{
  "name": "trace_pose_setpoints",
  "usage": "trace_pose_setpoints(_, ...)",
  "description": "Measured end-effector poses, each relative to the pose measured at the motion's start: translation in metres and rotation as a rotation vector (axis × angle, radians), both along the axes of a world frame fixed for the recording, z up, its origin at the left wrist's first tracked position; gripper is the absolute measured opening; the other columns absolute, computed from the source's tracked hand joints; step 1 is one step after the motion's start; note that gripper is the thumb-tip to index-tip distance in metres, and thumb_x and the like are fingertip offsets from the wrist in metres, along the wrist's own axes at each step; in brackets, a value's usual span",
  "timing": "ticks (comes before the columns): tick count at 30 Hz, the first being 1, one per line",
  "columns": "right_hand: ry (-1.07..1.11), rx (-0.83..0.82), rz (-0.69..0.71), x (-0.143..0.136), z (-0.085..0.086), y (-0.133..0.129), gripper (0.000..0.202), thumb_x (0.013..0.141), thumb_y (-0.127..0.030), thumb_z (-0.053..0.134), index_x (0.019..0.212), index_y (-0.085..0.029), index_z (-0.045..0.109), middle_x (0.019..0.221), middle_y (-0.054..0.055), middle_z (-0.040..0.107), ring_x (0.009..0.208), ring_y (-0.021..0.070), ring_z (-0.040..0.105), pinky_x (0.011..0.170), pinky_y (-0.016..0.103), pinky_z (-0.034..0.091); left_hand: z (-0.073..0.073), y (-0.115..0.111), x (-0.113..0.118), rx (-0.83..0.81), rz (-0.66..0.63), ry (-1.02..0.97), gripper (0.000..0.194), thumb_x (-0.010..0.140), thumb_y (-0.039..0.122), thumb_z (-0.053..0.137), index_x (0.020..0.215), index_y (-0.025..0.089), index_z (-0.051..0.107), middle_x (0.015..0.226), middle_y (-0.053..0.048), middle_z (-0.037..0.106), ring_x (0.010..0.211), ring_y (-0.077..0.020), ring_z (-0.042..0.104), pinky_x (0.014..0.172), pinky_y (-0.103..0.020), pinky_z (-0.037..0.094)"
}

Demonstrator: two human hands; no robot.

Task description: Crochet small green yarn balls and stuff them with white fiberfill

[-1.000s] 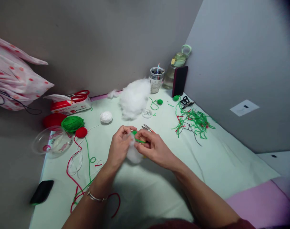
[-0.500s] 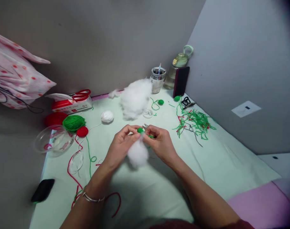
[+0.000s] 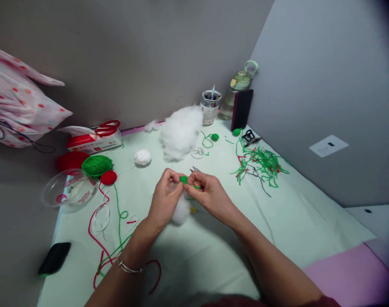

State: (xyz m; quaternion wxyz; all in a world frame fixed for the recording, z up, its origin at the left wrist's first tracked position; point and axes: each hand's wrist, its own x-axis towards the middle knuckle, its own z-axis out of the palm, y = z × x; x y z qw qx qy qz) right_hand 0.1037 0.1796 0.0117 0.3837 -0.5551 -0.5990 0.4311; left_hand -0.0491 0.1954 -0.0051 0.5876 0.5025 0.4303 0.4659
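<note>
Between my hands, over the middle of the table, is a small green crocheted piece [image 3: 183, 179]. My left hand [image 3: 165, 198] is closed, with thumb and finger pinching its left side. From the other side my right hand [image 3: 208, 194] pinches it as well, fingers bent together. A tuft of white stuffing [image 3: 181, 211] shows below, partly behind my left hand; whether it is held cannot be made out. Just beyond my right fingers, the tips of grey scissors [image 3: 194, 169] stick out. A small yellow item [image 3: 193, 210] lies beneath my right hand.
A big heap of white stuffing [image 3: 180, 132] lies at the back, near a can of pens [image 3: 210, 110], a bottle [image 3: 228, 102] and a phone [image 3: 242, 109]. Green yarn scraps [image 3: 266, 164] lie right. Left are yarn balls [image 3: 97, 165], a clear bowl [image 3: 69, 189] and a boxed tissue pack [image 3: 100, 143].
Both hands have shifted slightly left with the green piece. The white tuft below appears smaller and more covered, and the yellow item now shows.
</note>
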Motion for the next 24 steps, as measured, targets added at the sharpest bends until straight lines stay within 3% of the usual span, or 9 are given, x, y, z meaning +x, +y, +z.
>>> trace_pose_setpoints(3, -0.046, 0.014, -0.099, 0.002, -0.005, 0.004, 0.025, 0.082, -0.033, 0.061, 0.064, -0.022, 0.048, 0.058, -0.006, 0.038, 0.058, 0.0108, 0.032, 0.055, 0.027, 0.023, 0.008, 0.002, -0.012, -0.063, -0.136, 0.0, 0.01, 0.09, 0.026, 0.067, 0.098, 0.021, 0.063, 0.107, -0.005, 0.071, 0.081, -0.0171, 0.063, 0.071, -0.028, 0.049)
trace_pose_setpoints(7, 0.02, 0.017, -0.164, 0.005, -0.003, 0.006, 0.029, 0.081, -0.041, 0.064, 0.064, -0.022, 0.052, 0.056, -0.007, 0.036, 0.056, 0.0105, 0.03, 0.054, 0.027, 0.022, 0.019, 0.005, -0.032, -0.122, -0.324, -0.006, 0.051, 0.087, 0.022, 0.07, 0.138, 0.024, 0.06, 0.114, -0.005, 0.07, 0.079, -0.0153, 0.061, 0.07, -0.025, 0.048)
trace_pose_setpoints(9, 0.041, 0.027, -0.178, 0.005, -0.001, 0.005, 0.03, 0.08, -0.043, 0.065, 0.063, -0.022, 0.052, 0.055, -0.007, 0.034, 0.055, 0.0103, 0.029, 0.054, 0.027, 0.022, 0.023, 0.007, -0.035, -0.13, -0.328, -0.025, 0.053, 0.083, 0.021, 0.075, 0.134, 0.024, 0.059, 0.107, -0.003, 0.071, 0.078, -0.015, 0.061, 0.069, -0.025, 0.049)
trace_pose_setpoints(15, 0.037, -0.001, -0.134, 0.001, -0.001, 0.003, 0.028, 0.082, -0.043, 0.062, 0.066, -0.021, 0.054, 0.054, -0.008, 0.033, 0.054, 0.0103, 0.028, 0.053, 0.027, 0.022, 0.02, 0.008, -0.027, -0.053, -0.075, -0.03, 0.016, 0.079, 0.028, 0.083, 0.086, 0.019, 0.071, 0.08, 0.0, 0.068, 0.067, -0.0127, 0.057, 0.061, -0.022, 0.044)
trace_pose_setpoints(19, 0.041, -0.016, -0.092, 0.001, -0.003, 0.002, 0.025, 0.084, -0.04, 0.059, 0.069, -0.021, 0.057, 0.054, -0.008, 0.034, 0.054, 0.0103, 0.029, 0.053, 0.027, 0.023, 0.013, 0.007, -0.021, -0.043, -0.063, -0.019, 0.013, 0.078, 0.025, 0.085, 0.084, 0.018, 0.076, 0.088, -0.003, 0.073, 0.078, -0.0146, 0.062, 0.069, -0.024, 0.047)
trace_pose_setpoints(24, -0.006, 0.026, -0.044, 0.002, 0.001, -0.001, 0.024, 0.092, -0.038, 0.055, 0.076, -0.02, 0.061, 0.057, -0.006, 0.041, 0.056, 0.0115, 0.035, 0.055, 0.026, 0.026, 0.004, 0.01, -0.018, -0.029, -0.038, -0.06, 0.026, 0.077, 0.027, 0.085, 0.097, 0.022, 0.07, 0.092, 0.0, 0.068, 0.077, -0.0132, 0.059, 0.067, -0.023, 0.045)
